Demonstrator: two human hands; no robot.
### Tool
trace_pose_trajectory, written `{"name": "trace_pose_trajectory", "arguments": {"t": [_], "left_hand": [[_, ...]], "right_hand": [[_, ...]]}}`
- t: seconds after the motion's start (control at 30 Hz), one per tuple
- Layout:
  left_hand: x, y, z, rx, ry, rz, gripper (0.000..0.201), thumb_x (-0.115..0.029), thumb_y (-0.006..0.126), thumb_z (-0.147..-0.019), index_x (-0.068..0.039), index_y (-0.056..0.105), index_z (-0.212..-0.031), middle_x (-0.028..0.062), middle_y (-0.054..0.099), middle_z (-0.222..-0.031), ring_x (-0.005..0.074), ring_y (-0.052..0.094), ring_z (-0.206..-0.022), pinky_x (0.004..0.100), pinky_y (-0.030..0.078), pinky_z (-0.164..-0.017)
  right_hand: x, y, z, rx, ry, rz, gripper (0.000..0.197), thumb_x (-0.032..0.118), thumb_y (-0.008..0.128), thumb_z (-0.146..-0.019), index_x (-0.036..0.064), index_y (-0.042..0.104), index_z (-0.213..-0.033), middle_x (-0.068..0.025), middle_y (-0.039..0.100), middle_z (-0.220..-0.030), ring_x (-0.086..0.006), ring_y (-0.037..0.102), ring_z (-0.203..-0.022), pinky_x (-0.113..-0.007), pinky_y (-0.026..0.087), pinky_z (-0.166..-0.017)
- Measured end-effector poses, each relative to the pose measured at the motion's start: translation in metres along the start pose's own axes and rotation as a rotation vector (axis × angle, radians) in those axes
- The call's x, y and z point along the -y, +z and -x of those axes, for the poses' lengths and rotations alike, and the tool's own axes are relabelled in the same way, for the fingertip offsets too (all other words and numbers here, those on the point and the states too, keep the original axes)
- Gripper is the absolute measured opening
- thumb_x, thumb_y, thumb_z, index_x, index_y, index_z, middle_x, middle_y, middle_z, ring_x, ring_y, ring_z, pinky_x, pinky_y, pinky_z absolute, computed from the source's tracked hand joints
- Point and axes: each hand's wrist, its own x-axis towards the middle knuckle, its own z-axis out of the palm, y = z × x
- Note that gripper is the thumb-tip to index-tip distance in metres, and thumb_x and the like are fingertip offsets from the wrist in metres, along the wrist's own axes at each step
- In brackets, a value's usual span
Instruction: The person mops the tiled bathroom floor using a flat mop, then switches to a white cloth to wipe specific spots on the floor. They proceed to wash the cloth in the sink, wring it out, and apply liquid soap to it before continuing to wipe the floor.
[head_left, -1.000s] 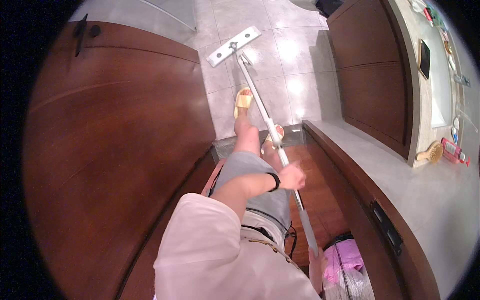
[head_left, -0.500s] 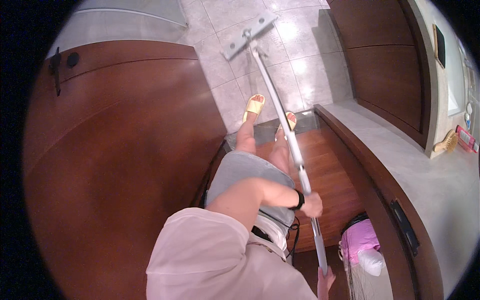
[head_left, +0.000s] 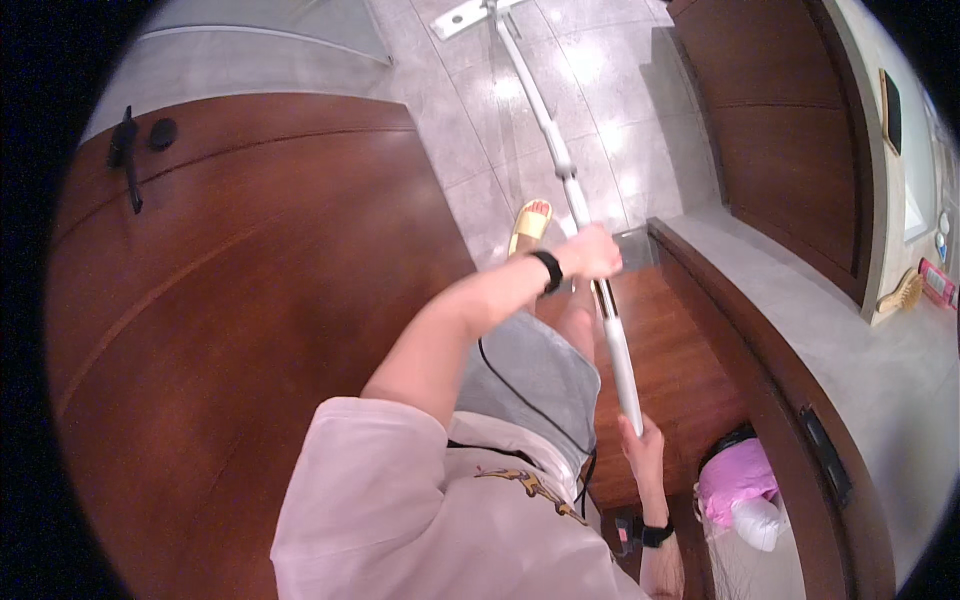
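Left grip (head_left: 596,252), right grip (head_left: 646,450), both tight around the smooth, tubular white pole (head_left: 577,200) of a flat-headed mop (head_left: 467,18).

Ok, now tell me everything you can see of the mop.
The mop is a long white pole with a flat, narrow white head, cut off by the picture's upper edge. A collar and a shiny, metal-looking stretch break up the pole. It slants from upper left to lower right, its head over grey floor tiles; whether they touch is unclear. The left hand grips the pole partway up, the right hand its lower end.
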Motion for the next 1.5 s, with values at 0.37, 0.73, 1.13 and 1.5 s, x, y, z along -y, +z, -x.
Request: {"name": "trace_pose_trajectory", "arguments": {"t": [0.37,0.73,1.13,1.5], "left_hand": [[-0.262,0.091,0.011,0.027,0.391,0.311,0.017,-0.021,0.054,-0.07,-0.016,0.067,-0.061,0.0038,0.065,-0.065,0.0223,0.064,-0.068,0.0373,0.046,-0.048],[-0.225,0.073,0.007,-0.082,0.433,0.205,0.012,-0.022,0.056,-0.062,-0.016,0.065,-0.057,0.0032,0.064,-0.063,0.0212,0.062,-0.062,0.0362,0.044,-0.046],[0.149,-0.115,-0.086,0.154,-0.258,-0.516,0.017,-0.019,0.05,-0.078,-0.017,0.067,-0.078,0.0024,0.066,-0.083,0.0207,0.062,-0.083,0.0369,0.045,-0.073],[0.068,-0.009,-0.103,-0.081,-0.105,-0.271,0.014,-0.022,0.053,-0.069,-0.018,0.062,-0.059,0.0018,0.062,-0.062,0.0214,0.06,-0.067,0.036,0.041,-0.063]], "right_hand": [[-0.203,-0.08,0.168,-0.379,0.294,0.664,0.037,0.037,0.068,-0.071,0.001,0.059,-0.074,-0.017,0.061,-0.068,-0.0262,0.061,-0.06,-0.036,0.048,-0.056],[-0.201,-0.068,0.129,-0.382,0.349,0.597,0.037,0.031,0.076,-0.063,-0.0001,0.058,-0.072,-0.0167,0.061,-0.067,-0.0275,0.061,-0.06,-0.039,0.048,-0.058],[0.143,0.026,-0.16,-0.078,-0.233,-0.216,0.044,0.044,0.063,-0.079,0.0002,0.059,-0.071,-0.0029,0.055,-0.058,-0.0123,0.05,-0.052,-0.028,0.038,-0.048],[0.029,-0.014,-0.132,-0.133,-0.108,-0.062,0.04,0.038,0.064,-0.08,-0.001,0.058,-0.073,-0.0022,0.049,-0.053,-0.0114,0.046,-0.048,-0.028,0.037,-0.046]]}}
